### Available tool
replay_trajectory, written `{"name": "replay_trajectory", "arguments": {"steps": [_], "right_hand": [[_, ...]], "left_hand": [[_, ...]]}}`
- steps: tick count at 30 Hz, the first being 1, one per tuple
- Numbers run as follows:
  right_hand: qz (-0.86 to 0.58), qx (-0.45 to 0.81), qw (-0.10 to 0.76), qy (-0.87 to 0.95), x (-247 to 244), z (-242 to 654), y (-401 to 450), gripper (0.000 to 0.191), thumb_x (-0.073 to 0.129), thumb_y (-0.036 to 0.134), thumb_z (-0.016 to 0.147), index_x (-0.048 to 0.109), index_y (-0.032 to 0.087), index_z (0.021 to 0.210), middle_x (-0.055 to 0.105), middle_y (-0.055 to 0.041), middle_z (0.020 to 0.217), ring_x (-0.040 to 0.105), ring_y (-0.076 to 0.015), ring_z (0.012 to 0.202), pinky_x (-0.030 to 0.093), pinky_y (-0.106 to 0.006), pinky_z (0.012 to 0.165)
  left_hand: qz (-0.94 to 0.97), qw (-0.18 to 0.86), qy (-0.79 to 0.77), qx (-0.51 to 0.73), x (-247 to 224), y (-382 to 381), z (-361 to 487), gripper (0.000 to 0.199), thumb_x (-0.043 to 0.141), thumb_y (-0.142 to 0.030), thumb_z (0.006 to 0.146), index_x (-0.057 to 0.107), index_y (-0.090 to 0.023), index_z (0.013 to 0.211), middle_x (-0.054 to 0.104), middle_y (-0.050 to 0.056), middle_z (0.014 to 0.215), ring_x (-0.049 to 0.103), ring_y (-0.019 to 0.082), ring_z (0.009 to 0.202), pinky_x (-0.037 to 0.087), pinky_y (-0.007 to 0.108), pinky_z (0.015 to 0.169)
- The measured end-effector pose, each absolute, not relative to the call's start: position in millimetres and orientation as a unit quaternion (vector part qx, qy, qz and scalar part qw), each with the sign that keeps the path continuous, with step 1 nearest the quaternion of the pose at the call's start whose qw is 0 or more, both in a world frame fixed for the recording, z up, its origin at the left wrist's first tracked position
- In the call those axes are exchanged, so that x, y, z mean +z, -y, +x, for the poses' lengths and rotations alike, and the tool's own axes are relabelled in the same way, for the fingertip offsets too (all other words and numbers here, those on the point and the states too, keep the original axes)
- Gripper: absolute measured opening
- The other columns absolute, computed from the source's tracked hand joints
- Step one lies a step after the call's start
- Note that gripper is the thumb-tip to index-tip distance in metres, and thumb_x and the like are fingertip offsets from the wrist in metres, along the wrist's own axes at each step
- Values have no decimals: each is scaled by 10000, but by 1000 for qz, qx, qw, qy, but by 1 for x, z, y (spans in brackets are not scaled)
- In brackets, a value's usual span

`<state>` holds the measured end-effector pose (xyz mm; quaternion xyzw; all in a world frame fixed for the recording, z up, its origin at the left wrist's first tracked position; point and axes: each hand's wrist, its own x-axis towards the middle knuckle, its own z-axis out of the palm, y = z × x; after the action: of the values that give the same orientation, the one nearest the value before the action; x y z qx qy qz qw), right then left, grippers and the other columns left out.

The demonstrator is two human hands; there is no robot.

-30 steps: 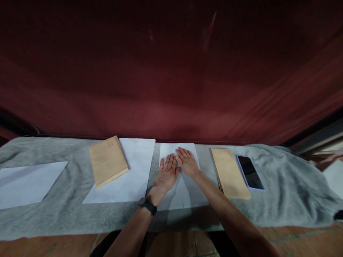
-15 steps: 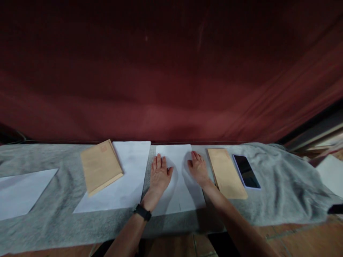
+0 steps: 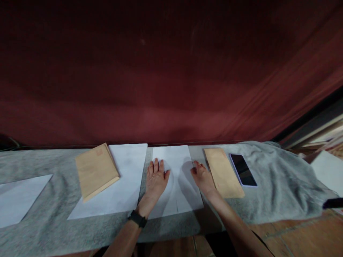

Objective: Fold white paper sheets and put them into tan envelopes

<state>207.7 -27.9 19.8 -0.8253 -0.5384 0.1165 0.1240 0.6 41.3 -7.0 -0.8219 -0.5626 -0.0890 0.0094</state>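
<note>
A white sheet of paper [image 3: 174,182] with a faint lengthwise line down its middle lies in front of me. My left hand [image 3: 157,178] rests on its left side, palm down, fingers stretched and thumb out to the side. At the sheet's right edge is my right hand [image 3: 203,178], its fingers slightly bent and the thumb apart from them; nothing shows in it. Just right of that hand lies a narrow brown envelope [image 3: 223,173]. On the left, a larger brown envelope [image 3: 96,171] lies partly over another white sheet [image 3: 128,182].
Everything lies on a grey cloth [image 3: 276,182] covering a long, narrow surface. A smartphone [image 3: 243,170] with a purple edge lies right of the narrow envelope. Another white sheet [image 3: 21,198] is at far left. A dark red curtain-like backdrop [image 3: 171,89] rises behind.
My right hand has shifted from lying on the sheet to its right edge, with its fingers more bent. My left hand stays on the sheet. The view has turned slightly.
</note>
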Motion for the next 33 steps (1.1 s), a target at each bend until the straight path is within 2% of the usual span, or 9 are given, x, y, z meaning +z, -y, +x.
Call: {"name": "replay_trajectory", "arguments": {"steps": [6, 13, 18, 21, 24, 26, 29, 33], "right_hand": [[-816, 157, 107, 545, 23, 209, 28, 313, 479, 233, 1005, 613, 144, 1274, 768, -133, 1078, 746, -238, 986, 509, -287, 813], [-821, 159, 100, 539, 17, 210, 32, 371, 492, 189, 991, 544, 156, 1356, 784, -108, 1039, 752, -235, 964, 505, -288, 784], [-814, 156, 98, 550, 17, 215, 34, 399, 472, 215, 1001, 527, 198, 1396, 786, -79, 1024, 750, -224, 964, 507, -283, 792], [-818, 116, 93, 555, 20, 219, 33, 346, 473, 230, 999, 599, 202, 1320, 778, -97, 1047, 741, -235, 977, 520, -302, 826], [-806, 76, 133, 572, 20, 218, 23, 304, 470, 255, 1011, 670, 168, 1223, 752, -139, 1130, 710, -246, 1079, 517, -321, 936], [-772, 77, 198, 599, 17, 211, 11, 360, 430, 289, 1040, 655, 153, 1286, 721, -145, 1234, 667, -230, 1184, 490, -317, 1030], [-694, 99, 276, 657, 6, 192, -8, 463, 316, 348, 1080, 595, 177, 1406, 643, -103, 1408, 564, -191, 1339, 429, -336, 1147], [-658, 74, 237, 710, -11, 171, -18, 487, 304, 350, 1086, 548, 162, 1462, 506, -102, 1553, 407, -220, 1476, 305, -463, 1242]], "left_hand": [[-826, 15, 557, -89, -6, -41, 0, 567, 472, -406, 1006, 509, -100, 1481, 412, 214, 1590, 398, 379, 1468, 376, 514, 1164], [-838, 35, 539, -81, -8, -33, 1, 546, 432, -393, 1019, 527, -109, 1475, 429, 185, 1587, 430, 361, 1451, 383, 505, 1168], [-846, 37, 521, -106, -8, -25, 7, 565, 365, -391, 1038, 481, -98, 1507, 384, 180, 1614, 338, 347, 1509, 291, 544, 1220], [-868, 20, 482, -121, -8, -24, 15, 560, 354, -389, 1046, 431, -143, 1543, 345, 135, 1644, 267, 295, 1545, 234, 522, 1256], [-884, 0, 454, -115, -10, -25, 27, 534, 346, -373, 1049, 441, -185, 1539, 348, 97, 1647, 286, 282, 1539, 244, 519, 1256], [-884, -11, 455, -111, -11, -27, 35, 526, 344, -357, 1047, 451, -187, 1534, 360, 90, 1641, 303, 289, 1532, 248, 530, 1253], [-879, -29, 465, -96, -14, -31, 43, 527, 332, -302, 1041, 443, -162, 1537, 389, 92, 1626, 317, 290, 1525, 248, 525, 1253], [-880, -30, 467, -84, -20, -37, 38, 553, 301, -198, 1017, 402, -98, 1551, 398, 125, 1616, 332, 246, 1520, 269, 461, 1256]]}}
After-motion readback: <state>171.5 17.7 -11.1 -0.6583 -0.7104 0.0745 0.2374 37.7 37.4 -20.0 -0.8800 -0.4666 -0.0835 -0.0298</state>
